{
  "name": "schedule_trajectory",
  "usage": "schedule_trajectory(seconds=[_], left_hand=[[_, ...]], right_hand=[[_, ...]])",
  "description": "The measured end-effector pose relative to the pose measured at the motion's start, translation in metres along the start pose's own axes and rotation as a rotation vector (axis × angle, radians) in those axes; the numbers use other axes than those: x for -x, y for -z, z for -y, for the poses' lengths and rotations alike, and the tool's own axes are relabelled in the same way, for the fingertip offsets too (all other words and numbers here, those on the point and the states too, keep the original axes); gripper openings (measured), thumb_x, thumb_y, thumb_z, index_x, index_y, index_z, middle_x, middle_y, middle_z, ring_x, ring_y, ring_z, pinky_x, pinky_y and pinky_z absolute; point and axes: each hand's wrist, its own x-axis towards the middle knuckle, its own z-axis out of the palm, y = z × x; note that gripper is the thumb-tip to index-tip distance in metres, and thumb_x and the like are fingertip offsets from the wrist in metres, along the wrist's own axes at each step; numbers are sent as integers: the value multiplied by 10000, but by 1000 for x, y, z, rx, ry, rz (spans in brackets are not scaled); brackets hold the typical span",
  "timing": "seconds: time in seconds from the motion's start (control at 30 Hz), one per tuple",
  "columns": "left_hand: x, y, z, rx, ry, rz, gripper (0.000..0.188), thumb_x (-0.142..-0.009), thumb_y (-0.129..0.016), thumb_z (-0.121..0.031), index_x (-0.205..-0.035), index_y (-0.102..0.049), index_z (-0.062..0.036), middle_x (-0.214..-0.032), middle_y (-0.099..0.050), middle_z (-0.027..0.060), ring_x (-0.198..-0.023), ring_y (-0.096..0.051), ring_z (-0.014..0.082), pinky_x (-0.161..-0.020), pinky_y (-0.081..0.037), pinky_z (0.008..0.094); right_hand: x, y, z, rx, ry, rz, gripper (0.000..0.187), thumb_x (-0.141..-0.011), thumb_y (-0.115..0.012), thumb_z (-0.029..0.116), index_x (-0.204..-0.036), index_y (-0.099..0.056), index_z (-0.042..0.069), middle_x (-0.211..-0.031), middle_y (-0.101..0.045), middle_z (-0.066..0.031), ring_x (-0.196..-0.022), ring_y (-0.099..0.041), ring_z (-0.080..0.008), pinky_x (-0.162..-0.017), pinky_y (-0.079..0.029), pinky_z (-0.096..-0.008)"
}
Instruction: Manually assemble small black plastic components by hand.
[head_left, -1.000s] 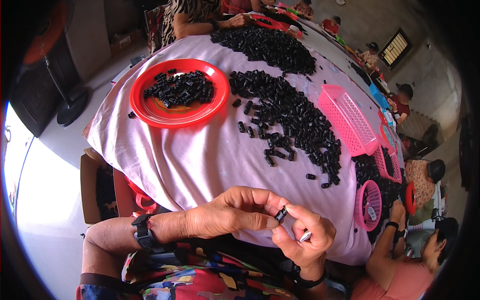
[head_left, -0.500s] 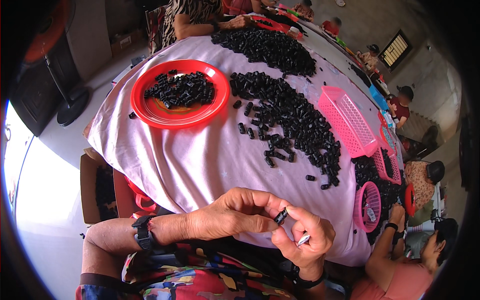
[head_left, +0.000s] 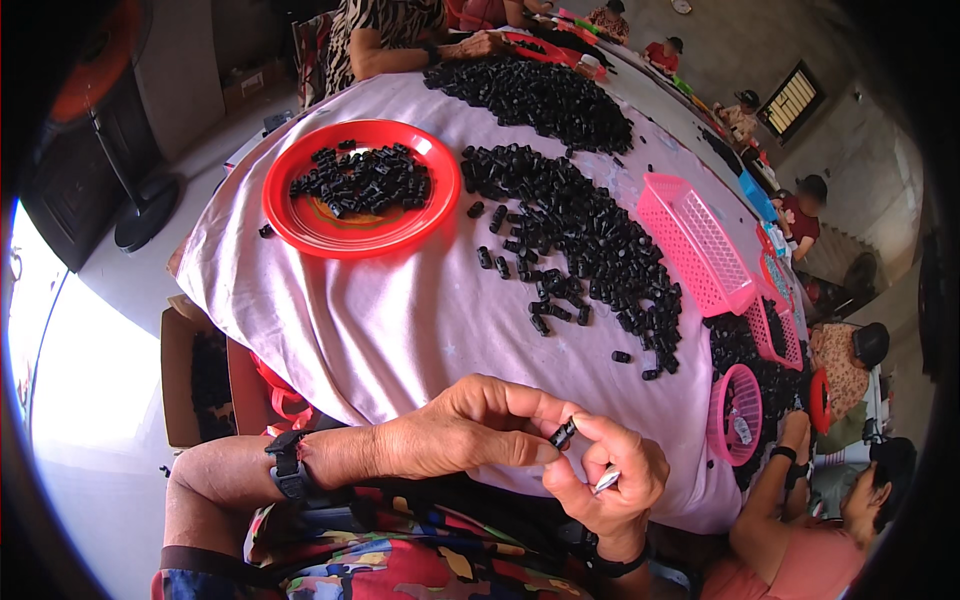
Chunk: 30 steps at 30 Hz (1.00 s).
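Note:
My left hand (head_left: 455,435) and my right hand (head_left: 610,480) meet just in front of the table's near edge. Between their fingertips they pinch one small black cylindrical part (head_left: 563,433). My right hand also grips a thin silver metal tool (head_left: 606,481) in its curled fingers. A black watch (head_left: 287,467) sits on my left wrist. A long heap of the same black parts (head_left: 585,235) lies on the pink tablecloth (head_left: 380,320) ahead of my hands. A red round plate (head_left: 300,215) at the far left holds more of the parts.
A pink rectangular basket (head_left: 690,245) stands right of the heap, with smaller pink baskets (head_left: 737,415) beyond. A second black heap (head_left: 545,95) lies at the far end. Other people sit round the table; one person's arm (head_left: 775,490) reaches in at lower right. A cardboard box (head_left: 200,380) stands left below.
My hands have stayed in place; the fingers shifted slightly around the black part, and the silver tool moved a little in my right hand.

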Motion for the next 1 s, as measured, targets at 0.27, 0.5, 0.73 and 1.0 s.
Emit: schedule_trajectory(seconds=[0.27,0.5,0.73,1.0], left_hand=[[-5,7,16,37,6,-82,322,-913,-604,-55,-1231,-581,-6,-1048,-631,-1,-922,-552,40,-824,-454,211],[-7,15,1,-31,-40,-347,238,-884,-654,-132,-1115,-632,-76,-913,-613,-55,-773,-526,28,-716,-434,196],[-14,84,-44,155,-396,-669,140,-879,-644,-145,-1001,-606,-88,-856,-574,-31,-690,-500,69,-653,-410,219],[7,146,-98,294,-682,-837,460,-875,-582,-16,-1236,-324,108,-1196,-478,267,-1021,-594,347,-882,-540,331]], right_hand=[[-1,-6,-1,0,-3,-2,374,-680,-793,158,-998,-636,40,-477,-370,62,-398,-349,-41,-414,-276,-204],[-2,0,-19,-86,-300,24,157,-787,-672,107,-909,-638,14,-630,-569,-33,-516,-514,-111,-492,-404,-250],[3,-6,-43,-136,-622,59,97,-857,-628,85,-902,-627,-1,-734,-624,-75,-638,-586,-138,-584,-466,-260],[5,-10,-59,-87,-510,78,113,-853,-648,98,-895,-638,-7,-736,-635,-95,-616,-575,-139,-568,-451,-269]])
